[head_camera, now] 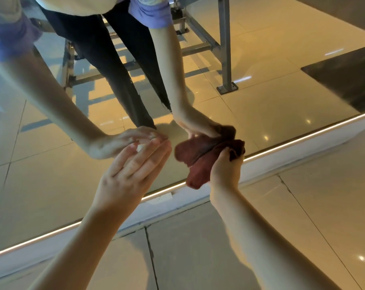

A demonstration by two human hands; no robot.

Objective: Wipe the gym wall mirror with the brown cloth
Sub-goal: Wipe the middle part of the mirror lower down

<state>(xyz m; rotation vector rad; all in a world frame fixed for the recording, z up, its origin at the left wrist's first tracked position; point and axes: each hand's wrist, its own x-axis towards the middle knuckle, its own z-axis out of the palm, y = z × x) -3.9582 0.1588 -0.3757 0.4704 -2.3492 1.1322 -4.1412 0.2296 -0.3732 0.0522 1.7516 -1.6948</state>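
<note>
Low on one mirror [52, 174], left hand [129, 174] flat on glass, right hand [225, 170] gripping one brown cloth [198, 164]

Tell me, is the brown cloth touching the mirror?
Touching. The head view shows the brown cloth, gripped by the right hand, meeting its own reflection on the mirror with no gap between them.

The cloth [199, 170] I hold is a plain reddish brown. The floor tiles [303, 216] are glossy cream with thin dark joints. In the mirror [41, 164], my sleeves [150, 13] show lilac-blue, my trousers [114, 59] black, the metal frame [224, 49] grey.
</note>
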